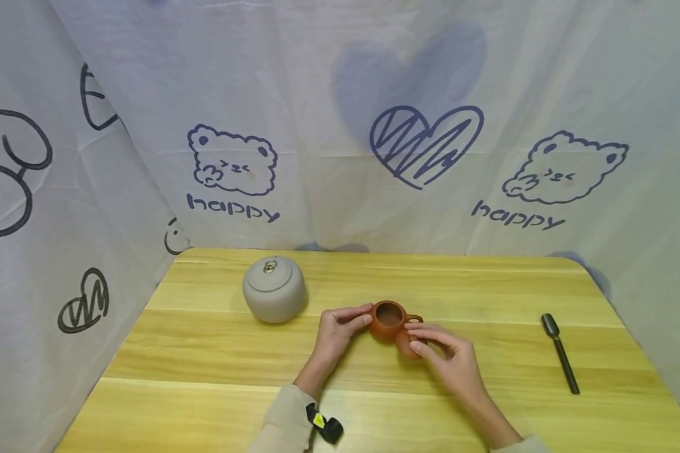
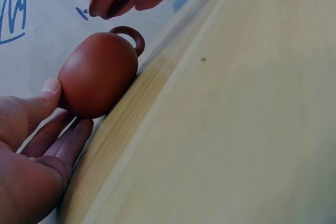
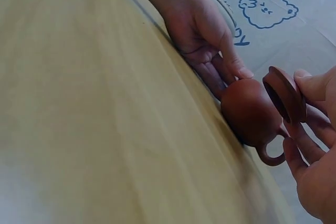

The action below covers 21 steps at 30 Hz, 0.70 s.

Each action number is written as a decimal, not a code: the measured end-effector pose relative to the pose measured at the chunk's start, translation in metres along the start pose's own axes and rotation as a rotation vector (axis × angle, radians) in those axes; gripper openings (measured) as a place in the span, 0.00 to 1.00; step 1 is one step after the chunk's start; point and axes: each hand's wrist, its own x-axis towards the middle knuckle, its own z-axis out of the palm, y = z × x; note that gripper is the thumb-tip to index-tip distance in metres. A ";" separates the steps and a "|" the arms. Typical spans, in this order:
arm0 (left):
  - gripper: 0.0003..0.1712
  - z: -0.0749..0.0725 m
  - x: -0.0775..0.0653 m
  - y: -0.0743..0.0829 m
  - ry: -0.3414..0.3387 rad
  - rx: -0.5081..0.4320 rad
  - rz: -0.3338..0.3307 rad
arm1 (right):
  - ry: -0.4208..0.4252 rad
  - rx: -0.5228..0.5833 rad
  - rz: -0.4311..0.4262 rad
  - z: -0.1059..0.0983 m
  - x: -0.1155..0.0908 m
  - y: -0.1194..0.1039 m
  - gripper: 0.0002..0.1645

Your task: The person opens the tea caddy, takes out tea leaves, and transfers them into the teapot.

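1. The left hand (image 1: 334, 331) pinches the red pot (image 1: 384, 332), below the middle of the head view, maybe to keep it steady.
2. The right hand (image 1: 452, 358) pinches the tilted lid (image 1: 407, 347), off the pot, whose inside shows.
3. A gray jar (image 1: 274, 292) sits left, a dark scoop (image 1: 561, 357) right.

Yellow wood-grain tabletop (image 1: 204, 365), rounded far corners. White cloth backdrop (image 1: 328, 207) past far edge: line-drawn heart (image 1: 427, 146), bears (image 1: 235, 160), "happy" lettering (image 1: 232, 208). Printed side cloth (image 1: 28, 365) beyond left edge.
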 end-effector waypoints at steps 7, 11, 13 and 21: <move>0.13 0.001 0.000 0.000 0.003 0.001 0.001 | 0.010 -0.010 0.036 0.003 -0.009 0.001 0.11; 0.13 0.001 -0.001 0.001 0.005 0.001 -0.002 | -0.003 -0.020 0.038 0.004 -0.011 0.004 0.11; 0.13 0.001 -0.001 0.002 0.007 0.004 -0.004 | -0.006 -0.032 0.036 0.005 -0.012 0.006 0.11; 0.13 0.002 -0.002 0.003 0.012 0.010 -0.013 | -0.002 -0.136 0.065 0.009 -0.015 0.007 0.10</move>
